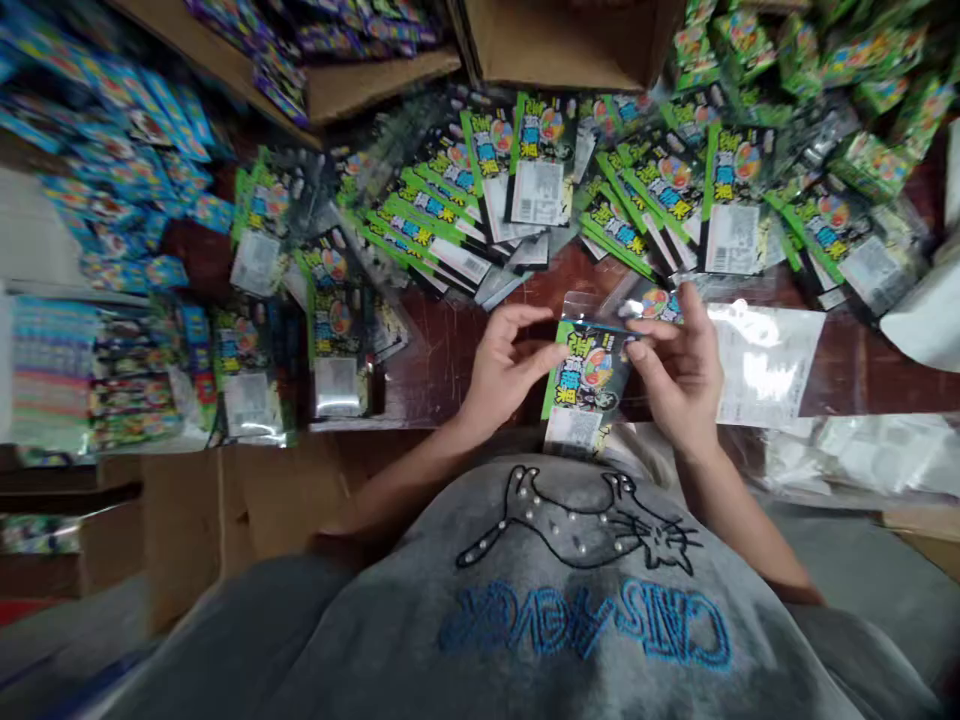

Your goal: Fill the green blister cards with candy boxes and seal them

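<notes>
A candy packet (589, 375), black and green with colourful lettering and a white label, hangs between my hands at the table's near edge. A clear plastic flap shows along its top. My left hand (510, 365) pinches the packet's upper left edge between thumb and fingers. At the upper right corner my right hand (681, 375) grips it with thumb and forefinger, other fingers raised. Just behind the packet lies another colourful packet (654, 303), partly covered by my right hand.
Rows of similar packets (540, 150) overlap across the far side of the table (427, 375). Glossy label sheets (765, 365) lie to the right. Cardboard boxes (562, 45) stand at the back. Blue packs (127, 180) pile up at left, green boxes (874, 165) at right.
</notes>
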A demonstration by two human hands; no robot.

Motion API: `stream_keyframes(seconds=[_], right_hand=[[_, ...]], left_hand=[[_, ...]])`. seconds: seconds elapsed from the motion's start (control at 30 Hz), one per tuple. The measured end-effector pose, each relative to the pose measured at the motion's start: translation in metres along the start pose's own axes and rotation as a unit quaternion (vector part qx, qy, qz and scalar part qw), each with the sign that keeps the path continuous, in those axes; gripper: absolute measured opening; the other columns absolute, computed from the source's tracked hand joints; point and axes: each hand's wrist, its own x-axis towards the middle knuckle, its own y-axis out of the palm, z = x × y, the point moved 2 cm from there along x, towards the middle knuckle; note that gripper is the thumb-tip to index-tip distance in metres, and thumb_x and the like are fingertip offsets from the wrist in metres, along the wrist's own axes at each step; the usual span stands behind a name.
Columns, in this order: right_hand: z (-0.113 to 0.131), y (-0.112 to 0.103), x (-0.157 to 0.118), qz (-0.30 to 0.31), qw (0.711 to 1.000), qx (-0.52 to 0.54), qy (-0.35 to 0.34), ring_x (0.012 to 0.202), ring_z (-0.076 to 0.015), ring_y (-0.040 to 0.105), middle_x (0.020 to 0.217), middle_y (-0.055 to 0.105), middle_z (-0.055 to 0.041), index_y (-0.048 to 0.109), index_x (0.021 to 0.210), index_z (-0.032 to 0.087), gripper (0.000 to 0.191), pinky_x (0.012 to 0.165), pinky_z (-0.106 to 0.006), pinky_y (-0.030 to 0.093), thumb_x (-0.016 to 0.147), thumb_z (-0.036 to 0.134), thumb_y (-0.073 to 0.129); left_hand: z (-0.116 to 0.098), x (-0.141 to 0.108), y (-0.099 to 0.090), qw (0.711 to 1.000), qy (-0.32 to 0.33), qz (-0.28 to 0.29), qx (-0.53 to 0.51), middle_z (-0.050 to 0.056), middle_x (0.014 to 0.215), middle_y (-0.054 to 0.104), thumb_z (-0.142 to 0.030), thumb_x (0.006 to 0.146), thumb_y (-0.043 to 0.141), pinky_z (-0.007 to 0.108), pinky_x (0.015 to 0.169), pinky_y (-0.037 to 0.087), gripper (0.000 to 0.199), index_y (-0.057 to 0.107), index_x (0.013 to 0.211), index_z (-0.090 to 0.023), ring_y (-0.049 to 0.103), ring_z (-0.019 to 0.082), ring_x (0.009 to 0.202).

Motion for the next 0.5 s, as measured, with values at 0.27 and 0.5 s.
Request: stream_keyframes(seconds=[0.27, 0.5], right_hand=[[-0.007, -0.008, 0.004, 0.057, 0.994, -0.096, 0.015, 0.120, -0.0240, 0.075, 0.140, 0.072, -0.0063, 0.026, 0.172, 0.045, 0.085, 0.103, -0.046, 0.066, 0.101, 0.048, 0.072], [0.007, -0.001, 0.006, 0.087, 0.990, -0.102, 0.039, 0.128, -0.0280, 0.074, 0.130, 0.077, -0.0070, 0.015, 0.174, 0.046, 0.089, 0.116, -0.052, 0.059, 0.103, 0.039, 0.068]], left_hand=[[-0.010, 0.009, 0.001, 0.991, 0.004, 0.122, 0.056, 0.005, 0.116, 0.076, -0.038, 0.099, 0.076, 0.029, 0.090, 0.060, 0.029, 0.070, 0.123, -0.023, 0.074, 0.017, 0.101], [-0.009, 0.020, -0.004, 0.993, -0.013, 0.104, -0.052, 0.005, 0.118, 0.080, -0.038, 0.097, 0.081, 0.033, 0.097, 0.058, 0.025, 0.070, 0.114, -0.023, 0.075, 0.018, 0.110]])
